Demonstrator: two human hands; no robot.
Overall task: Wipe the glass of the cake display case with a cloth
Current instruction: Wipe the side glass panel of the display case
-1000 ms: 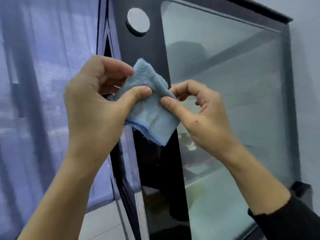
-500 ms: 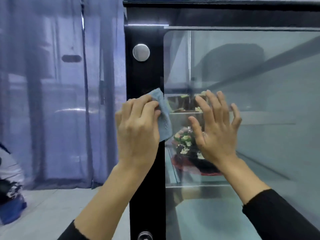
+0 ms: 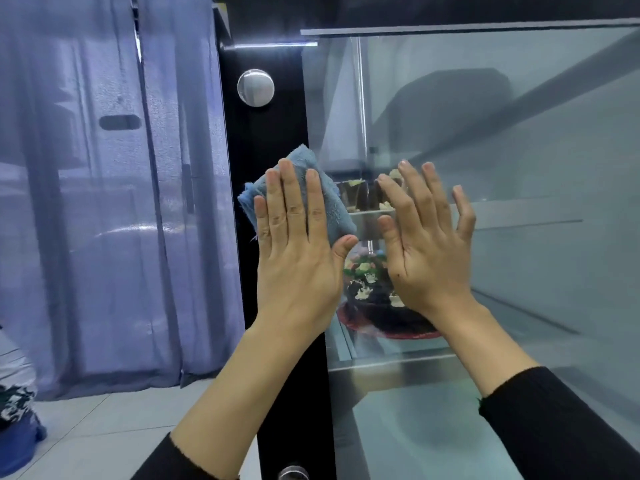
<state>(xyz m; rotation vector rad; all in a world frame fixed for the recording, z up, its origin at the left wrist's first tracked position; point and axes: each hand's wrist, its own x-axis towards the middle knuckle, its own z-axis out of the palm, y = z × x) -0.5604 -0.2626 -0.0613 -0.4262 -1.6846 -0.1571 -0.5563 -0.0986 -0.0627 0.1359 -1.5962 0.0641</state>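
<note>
Two bare hands are raised flat against the front of a cake display case. Under the left hand [image 3: 298,251] is a folded light blue cloth [image 3: 330,202], pinned against the case by the open palm and straight fingers rather than pinched; the grip is apart, the fingers spread flat over the cloth. The cloth sits where the black upright post [image 3: 273,140] meets the left edge of the glass [image 3: 519,168], about halfway up the view. The right hand [image 3: 427,251] is just beside it, also open, its fingers fanned on or very near the pane and holding nothing; whether it touches the glass cannot be told.

Behind the glass, between and below the hands, a dark cake [image 3: 372,292] with pale flower decorations rests on a red plate [image 3: 353,323] on a shelf. A round silver stud [image 3: 255,87] is on the post above the cloth. To the left hang sheer blue curtains [image 3: 104,202] over a pale tiled floor [image 3: 86,431].

Wiping seems to be just starting at the pane's left edge. Next, the left hand would likely need to keep steady pressure and sweep the cloth rightward across the glass, with the right hand moving out of its path.
</note>
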